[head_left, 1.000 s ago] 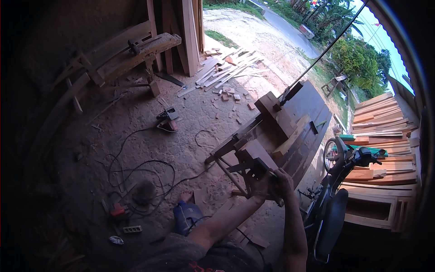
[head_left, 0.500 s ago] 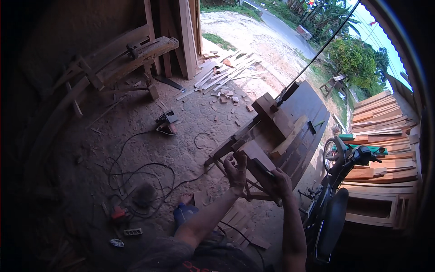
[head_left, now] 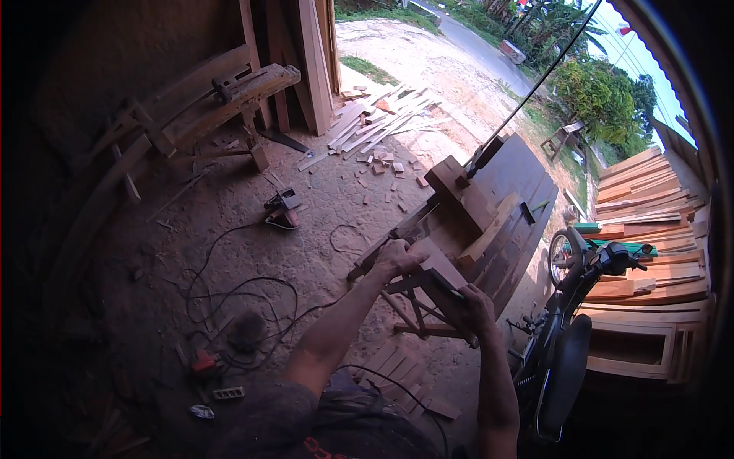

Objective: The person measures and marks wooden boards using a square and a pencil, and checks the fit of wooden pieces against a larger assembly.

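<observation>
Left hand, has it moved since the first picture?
Yes: against the dark table, the left hand has shifted up and leftward in the view.

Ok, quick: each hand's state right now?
Left hand: curled at the board's far end; grip can't be told.
Right hand: curled at the board's near end; exact hold can't be told.

1 motorbike [head_left: 567,367] nr planks [head_left: 650,291]; wood strips [head_left: 380,128] & 1 tool [head_left: 284,206], prob. a planer, on flr [head_left: 252,176].
</observation>
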`<action>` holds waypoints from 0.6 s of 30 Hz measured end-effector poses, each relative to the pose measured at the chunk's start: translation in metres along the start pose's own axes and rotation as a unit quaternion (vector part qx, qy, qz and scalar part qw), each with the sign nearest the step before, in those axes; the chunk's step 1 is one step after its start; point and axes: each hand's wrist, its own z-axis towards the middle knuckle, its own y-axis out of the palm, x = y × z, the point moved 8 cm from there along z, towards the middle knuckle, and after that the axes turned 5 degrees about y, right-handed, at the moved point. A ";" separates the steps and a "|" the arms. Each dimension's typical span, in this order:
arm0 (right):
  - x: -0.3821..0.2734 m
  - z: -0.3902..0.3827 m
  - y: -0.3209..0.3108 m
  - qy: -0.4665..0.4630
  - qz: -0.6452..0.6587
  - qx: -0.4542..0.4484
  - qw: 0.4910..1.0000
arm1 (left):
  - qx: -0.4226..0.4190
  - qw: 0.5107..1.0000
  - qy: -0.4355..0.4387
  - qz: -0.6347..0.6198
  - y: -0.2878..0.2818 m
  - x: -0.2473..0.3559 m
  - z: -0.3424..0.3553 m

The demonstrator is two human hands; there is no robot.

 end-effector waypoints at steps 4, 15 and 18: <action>0.011 -0.004 0.001 -0.003 0.002 0.007 1.000 | 0.012 1.000 0.017 0.001 0.004 0.003 -0.004; 0.014 -0.002 0.001 -0.009 0.011 -0.007 1.000 | 0.067 0.997 0.038 0.025 0.006 0.004 -0.010; 0.012 0.000 0.002 -0.015 0.020 -0.008 1.000 | 0.062 0.997 0.046 0.021 0.005 0.007 -0.011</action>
